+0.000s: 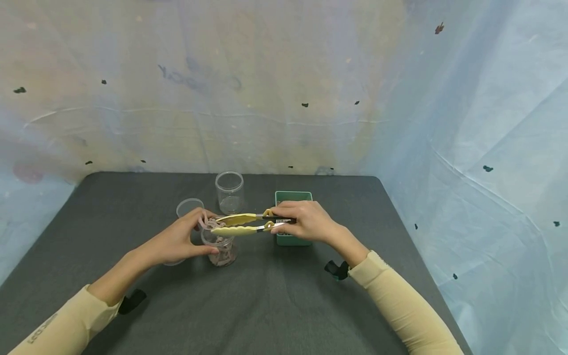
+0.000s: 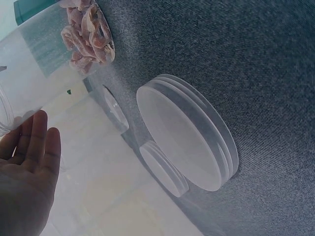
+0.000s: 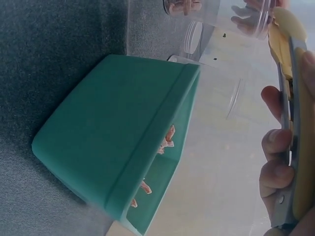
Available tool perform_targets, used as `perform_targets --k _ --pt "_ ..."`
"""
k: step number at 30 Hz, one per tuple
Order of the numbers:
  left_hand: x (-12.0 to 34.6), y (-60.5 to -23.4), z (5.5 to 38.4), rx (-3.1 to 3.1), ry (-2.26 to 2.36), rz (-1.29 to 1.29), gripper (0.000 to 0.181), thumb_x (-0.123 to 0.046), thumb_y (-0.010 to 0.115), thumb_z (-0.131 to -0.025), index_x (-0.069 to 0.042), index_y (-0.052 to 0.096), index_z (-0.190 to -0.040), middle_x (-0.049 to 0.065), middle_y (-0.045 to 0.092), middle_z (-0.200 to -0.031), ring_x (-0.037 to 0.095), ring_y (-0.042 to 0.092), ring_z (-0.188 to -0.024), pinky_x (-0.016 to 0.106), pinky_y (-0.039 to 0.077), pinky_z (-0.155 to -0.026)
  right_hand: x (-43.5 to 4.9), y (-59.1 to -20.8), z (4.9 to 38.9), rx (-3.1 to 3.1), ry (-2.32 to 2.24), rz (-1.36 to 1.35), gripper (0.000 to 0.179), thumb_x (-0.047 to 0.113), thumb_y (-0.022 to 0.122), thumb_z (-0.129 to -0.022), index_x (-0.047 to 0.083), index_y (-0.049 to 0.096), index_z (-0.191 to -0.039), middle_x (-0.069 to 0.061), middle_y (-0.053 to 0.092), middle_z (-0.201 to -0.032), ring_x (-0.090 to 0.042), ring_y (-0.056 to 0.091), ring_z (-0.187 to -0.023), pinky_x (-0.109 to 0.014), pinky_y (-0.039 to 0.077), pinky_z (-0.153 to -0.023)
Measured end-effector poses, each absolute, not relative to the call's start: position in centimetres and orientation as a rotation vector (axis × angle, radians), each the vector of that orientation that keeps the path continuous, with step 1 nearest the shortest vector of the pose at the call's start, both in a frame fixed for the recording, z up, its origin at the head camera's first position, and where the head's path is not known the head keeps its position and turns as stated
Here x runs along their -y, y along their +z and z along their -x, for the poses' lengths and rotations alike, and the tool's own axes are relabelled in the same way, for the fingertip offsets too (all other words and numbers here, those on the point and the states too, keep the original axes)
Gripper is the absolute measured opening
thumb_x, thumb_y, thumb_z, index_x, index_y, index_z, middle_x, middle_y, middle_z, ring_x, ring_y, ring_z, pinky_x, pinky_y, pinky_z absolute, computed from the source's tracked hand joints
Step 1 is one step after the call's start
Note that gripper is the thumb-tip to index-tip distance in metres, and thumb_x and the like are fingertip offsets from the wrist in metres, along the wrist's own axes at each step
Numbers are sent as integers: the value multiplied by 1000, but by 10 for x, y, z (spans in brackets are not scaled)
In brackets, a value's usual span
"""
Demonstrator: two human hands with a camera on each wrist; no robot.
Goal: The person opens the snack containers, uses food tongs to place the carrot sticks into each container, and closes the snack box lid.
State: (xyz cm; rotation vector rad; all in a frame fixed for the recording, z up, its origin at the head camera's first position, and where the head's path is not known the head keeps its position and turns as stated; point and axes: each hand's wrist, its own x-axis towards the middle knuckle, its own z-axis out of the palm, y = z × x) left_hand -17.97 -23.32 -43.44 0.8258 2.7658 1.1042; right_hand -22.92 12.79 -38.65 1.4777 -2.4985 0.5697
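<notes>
A clear plastic jar (image 1: 224, 256) with pinkish-brown strips (image 2: 88, 37) in its lower part stands on the table. My left hand (image 1: 179, 241) holds it near the rim, thumb at the front and fingers behind. More strips show at the mouth, around the tips of yellow-headed tongs (image 1: 237, 230). My right hand (image 1: 306, 219) grips the tongs by their handles, above a green rectangular box (image 3: 113, 113). Inside that box lie a few similar strips (image 3: 168, 140). Whether the tongs pinch any strip is hard to tell.
A second clear jar (image 1: 230, 192), without a lid, stands behind the held one. Round clear lids (image 2: 182, 132) lie to the left, partly behind my left hand in the head view. A grey cloth covers the table (image 1: 275, 305); plastic sheeting (image 1: 266, 88) hangs behind it.
</notes>
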Motion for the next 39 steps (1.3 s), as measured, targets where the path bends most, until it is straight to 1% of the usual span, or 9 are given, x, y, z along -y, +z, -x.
perform_targets --k 7,13,14,17,24,26,31,34,39 --pt "233 -435 179 -2760 1109 -815 64 -48 86 -85 -16 55 -131 6 55 -136 27 60 -121 53 53 -94 -128 -384 227 2519 562 -1475 48 36 83 -89 13 75 -130 1 74 -119 -4 56 -67 -18 37 -53" --pt "234 -434 178 -2798 1053 -831 72 -49 85 -85 -12 54 -140 3 56 -131 21 58 -109 50 52 -88 -128 -383 227 2537 543 -1459 51 36 84 -88 12 74 -132 0 74 -121 -4 57 -67 -18 38 -52" --pt "234 -434 178 -2801 1050 -836 73 -49 85 -85 -12 54 -140 3 56 -130 20 58 -108 49 52 -88 -128 -383 227 2541 538 -1457 51 36 84 -88 12 74 -132 -1 74 -121 -4 57 -67 -18 38 -52" --pt "234 -434 178 -2805 1053 -847 74 -48 86 -85 -12 55 -141 2 57 -129 21 59 -112 50 53 -90 -129 -383 226 2548 540 -1453 51 35 84 -88 12 73 -132 -1 74 -122 -4 57 -67 -19 39 -53" --pt "235 -434 178 -2800 1061 -842 73 -49 85 -85 -12 55 -140 4 57 -130 27 60 -114 52 53 -91 -133 -382 224 2530 602 -1444 46 32 84 -89 13 74 -131 1 74 -120 -5 61 -71 -20 41 -56" --pt "235 -434 178 -2797 1062 -839 72 -49 85 -85 -13 55 -140 5 57 -130 29 60 -114 52 52 -91 -137 -381 224 2520 612 -1434 48 33 84 -89 11 74 -131 -1 74 -122 -7 64 -74 -20 42 -56" --pt "237 -434 177 -2807 1049 -833 73 -49 85 -86 -13 55 -141 5 57 -131 28 60 -116 53 53 -91 -152 -378 225 2493 621 -1419 53 25 86 -86 5 72 -133 -9 73 -124 -15 70 -79 -26 48 -60" --pt "239 -434 177 -2817 1043 -834 72 -49 85 -86 -12 55 -140 4 57 -131 27 60 -117 54 53 -92 -164 -375 226 2497 612 -1393 55 21 87 -84 4 71 -134 -11 73 -125 -15 69 -76 -28 48 -60" --pt "239 -435 177 -2813 1053 -840 72 -48 85 -86 -12 55 -141 4 56 -131 28 60 -118 54 52 -93 -188 -369 230 2530 602 -1321 54 22 86 -86 5 70 -135 -10 73 -124 -9 62 -69 -28 47 -59"
